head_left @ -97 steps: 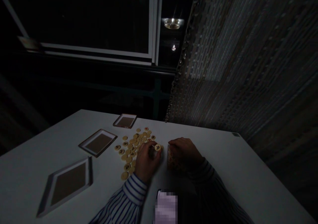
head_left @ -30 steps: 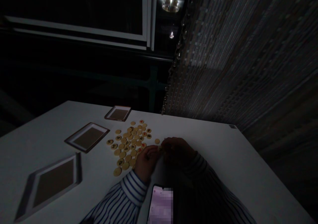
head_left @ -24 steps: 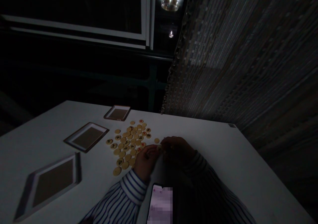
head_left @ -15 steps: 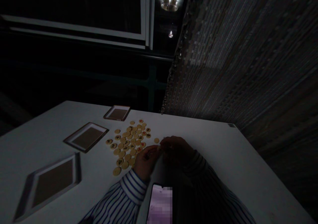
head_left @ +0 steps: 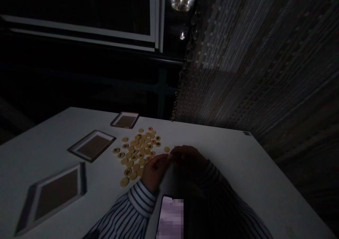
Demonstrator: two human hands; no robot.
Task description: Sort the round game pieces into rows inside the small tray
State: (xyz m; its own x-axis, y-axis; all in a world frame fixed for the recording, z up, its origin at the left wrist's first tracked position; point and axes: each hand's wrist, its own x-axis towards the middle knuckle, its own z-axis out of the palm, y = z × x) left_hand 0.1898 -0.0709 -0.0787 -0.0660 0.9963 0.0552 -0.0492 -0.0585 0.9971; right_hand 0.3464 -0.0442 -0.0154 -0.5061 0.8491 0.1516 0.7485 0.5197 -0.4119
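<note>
Many round wooden Chinese chess pieces [head_left: 136, 151], some with black or red characters, lie loosely heaped on the white table [head_left: 219, 143]. My left hand [head_left: 155, 171] is beside the heap's right edge, thumb and fingertips pinched together. Against its fingertips is my right hand [head_left: 188, 157], fingers curled and closed, mostly in shadow. A small pale bit of something shows where the two hands meet, too dark to name. One single chess piece [head_left: 166, 149] lies just beyond the fingertips.
Three shallow framed trays [head_left: 92, 145] with brown bottoms stand in a row on the left. A phone [head_left: 169, 217] with a lit screen lies at the front between my forearms. A string curtain [head_left: 225, 55] hangs on the right, and a window frame [head_left: 106, 36] is behind.
Both hands stay in nearly the same place, still together. The chess pieces and trays have not moved.
</note>
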